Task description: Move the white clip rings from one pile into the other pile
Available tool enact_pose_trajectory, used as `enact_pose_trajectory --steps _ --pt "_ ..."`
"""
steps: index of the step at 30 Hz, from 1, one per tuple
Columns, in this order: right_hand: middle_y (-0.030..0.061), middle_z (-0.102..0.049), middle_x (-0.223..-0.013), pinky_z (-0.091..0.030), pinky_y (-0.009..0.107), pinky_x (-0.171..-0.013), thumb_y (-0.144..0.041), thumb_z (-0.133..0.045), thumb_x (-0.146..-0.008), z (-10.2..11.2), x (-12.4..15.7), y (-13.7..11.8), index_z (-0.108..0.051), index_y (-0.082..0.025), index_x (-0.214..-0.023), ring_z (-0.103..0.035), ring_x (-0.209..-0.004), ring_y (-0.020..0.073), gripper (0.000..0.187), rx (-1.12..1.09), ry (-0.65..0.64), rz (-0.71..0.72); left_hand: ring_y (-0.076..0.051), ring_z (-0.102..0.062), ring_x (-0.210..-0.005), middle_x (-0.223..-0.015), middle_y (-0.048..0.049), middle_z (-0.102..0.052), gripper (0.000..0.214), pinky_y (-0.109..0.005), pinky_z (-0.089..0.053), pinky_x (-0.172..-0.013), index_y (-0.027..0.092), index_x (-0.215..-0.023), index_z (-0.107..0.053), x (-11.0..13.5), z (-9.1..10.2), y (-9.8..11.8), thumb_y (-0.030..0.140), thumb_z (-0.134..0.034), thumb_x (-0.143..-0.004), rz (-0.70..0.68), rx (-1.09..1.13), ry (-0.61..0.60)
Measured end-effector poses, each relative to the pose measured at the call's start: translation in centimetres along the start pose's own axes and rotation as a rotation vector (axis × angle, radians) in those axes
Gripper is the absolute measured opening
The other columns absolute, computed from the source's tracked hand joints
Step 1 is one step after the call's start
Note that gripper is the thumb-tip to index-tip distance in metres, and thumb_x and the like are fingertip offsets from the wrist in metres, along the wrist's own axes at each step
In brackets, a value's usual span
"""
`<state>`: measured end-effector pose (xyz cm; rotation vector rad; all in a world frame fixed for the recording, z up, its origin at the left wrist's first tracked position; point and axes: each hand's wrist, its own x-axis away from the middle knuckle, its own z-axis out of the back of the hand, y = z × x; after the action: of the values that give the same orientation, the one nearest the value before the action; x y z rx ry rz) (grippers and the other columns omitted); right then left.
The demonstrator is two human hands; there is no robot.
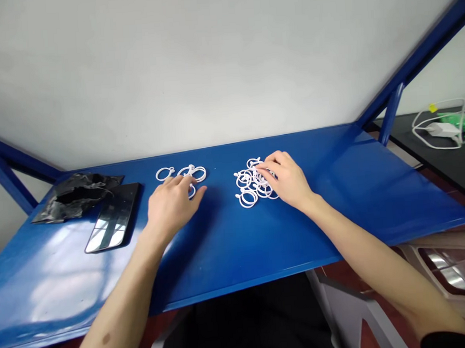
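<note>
1. Grip of the right hand (286,180), in the head view, is drawn nearly closed, with thumb and forefinger brought together at the upper right of a pile of white rings (252,179); whether a ring is pinched cannot be told.
2. Grip of the left hand (172,205) is relaxed, the thumb spread from the fingers, over a smaller group of white rings (192,170); part of one ring is seen by the thumb, and whether it is touched cannot be told.
3. Both sets of rings are carried, well apart, by a blue tabletop (229,242), backed by a white wall (226,64).
4. Left of the left hand, a black phone (115,215) is laid flat beside a crumpled black bag (74,197).
5. At the far right, a white charger (444,129) is seen on a dark surface (432,163).
</note>
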<state>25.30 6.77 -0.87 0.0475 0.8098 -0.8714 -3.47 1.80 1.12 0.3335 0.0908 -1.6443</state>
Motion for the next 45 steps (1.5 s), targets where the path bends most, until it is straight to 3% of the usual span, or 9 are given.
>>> enact_pose_trajectory --steps 5,8,11,15,19,25,34,40,45 --pt "0.0089 -0.069 -0.096 -0.055 0.044 -0.082 -0.028 -0.062 -0.099 0.1 0.0 2.3 -0.076 -0.021 -0.108 -0.057 -0.094 0.0261 0.019 0.028 -0.106 -0.073 -0.033 -0.071 -0.090 -0.095 -0.0110 -0.076 0.025 -0.043 -0.052 -0.078 0.020 -0.103 -0.071 -0.2 -0.2 -2.2 0.033 -0.053 -0.091 -0.021 -0.104 -0.251" --pt "0.0092 -0.070 -0.100 -0.055 0.046 -0.085 -0.030 -0.063 -0.099 0.0 0.0 2.0 -0.074 -0.021 -0.115 -0.056 -0.097 0.0273 0.022 0.009 -0.099 -0.075 -0.033 -0.069 -0.094 -0.094 -0.0110 -0.075 0.025 -0.044 -0.051 -0.080 0.019 -0.101 -0.070 -0.2 -0.5 -2.2 0.023 -0.049 -0.088 -0.056 -0.077 -0.190" --pt "0.0089 -0.070 -0.101 -0.054 0.046 -0.086 -0.029 -0.061 -0.100 0.1 -0.1 1.3 -0.074 -0.022 -0.114 -0.057 -0.098 0.0269 0.021 -0.009 -0.030 -0.053 -0.033 -0.065 -0.095 -0.088 -0.0103 -0.073 0.023 -0.044 -0.050 -0.083 0.018 -0.098 -0.070 -0.2 -0.1 -1.6 0.023 -0.050 -0.086 -0.050 0.012 -0.012" --pt "0.0085 -0.071 -0.098 -0.054 0.045 -0.084 -0.028 -0.060 -0.101 0.2 -0.1 0.3 -0.074 -0.021 -0.111 -0.058 -0.095 0.0255 0.019 -0.036 0.029 0.023 -0.025 -0.064 -0.086 -0.084 -0.0061 -0.072 0.019 -0.038 -0.050 -0.080 0.022 -0.095 -0.071 -0.2 1.2 -0.5 0.025 -0.054 -0.086 0.058 0.326 0.151" --pt "0.0083 -0.073 -0.099 -0.055 0.044 -0.083 -0.028 -0.060 -0.101 0.1 0.1 -1.2 -0.074 -0.022 -0.110 -0.059 -0.094 0.0245 0.018 -0.100 0.009 0.089 -0.017 -0.064 -0.077 -0.090 -0.0032 -0.072 0.018 -0.030 -0.049 -0.072 0.023 -0.097 -0.071 0.2 2.1 0.4 0.029 -0.057 -0.088 0.181 0.752 0.116" --pt "0.0079 -0.074 -0.108 -0.057 0.042 -0.089 -0.033 -0.059 -0.102 -0.3 0.7 -3.5 -0.069 -0.021 -0.121 -0.066 -0.100 0.0229 0.025 -0.232 -0.104 0.164 -0.013 -0.064 -0.072 -0.084 -0.0012 -0.068 0.020 -0.027 -0.054 -0.072 0.020 -0.101 -0.071 0.5 1.3 1.5 0.035 -0.067 -0.089 0.171 1.236 -0.043" --pt "0.0081 -0.073 -0.105 -0.058 0.042 -0.086 -0.040 -0.060 -0.100 -0.7 1.2 -4.7 -0.062 -0.021 -0.128 -0.068 -0.097 0.0230 0.034 -0.339 -0.255 0.135 -0.014 -0.069 -0.076 -0.089 -0.0036 -0.071 0.023 -0.029 -0.060 -0.074 0.018 -0.104 -0.068 1.1 -0.1 3.2 0.036 -0.072 -0.089 0.142 1.484 -0.216" --pt "0.0068 -0.071 -0.100 -0.057 0.036 -0.079 -0.047 -0.065 -0.096 -0.9 1.5 -5.1 -0.064 -0.019 -0.122 -0.067 -0.087 0.0199 0.038 -0.458 -0.306 0.104 -0.017 -0.071 -0.085 -0.091 -0.0031 -0.071 0.027 -0.031 -0.062 -0.079 0.020 -0.104 -0.068 1.3 -0.3 3.6 0.032 -0.081 -0.083 0.196 1.636 -0.173" --pt "0.0041 -0.072 -0.093 -0.054 0.029 -0.073 -0.032 -0.053 -0.104 -1.3 1.6 -5.0 -0.066 -0.019 -0.115 -0.064 -0.075 0.0141 0.021 -0.496 -0.262 0.058 -0.016 -0.072 -0.085 -0.086 -0.0021 -0.074 0.034 -0.028 -0.059 -0.080 0.022 -0.102 -0.069 1.3 -0.9 3.9 0.034 -0.087 -0.076 0.247 1.708 -0.098"
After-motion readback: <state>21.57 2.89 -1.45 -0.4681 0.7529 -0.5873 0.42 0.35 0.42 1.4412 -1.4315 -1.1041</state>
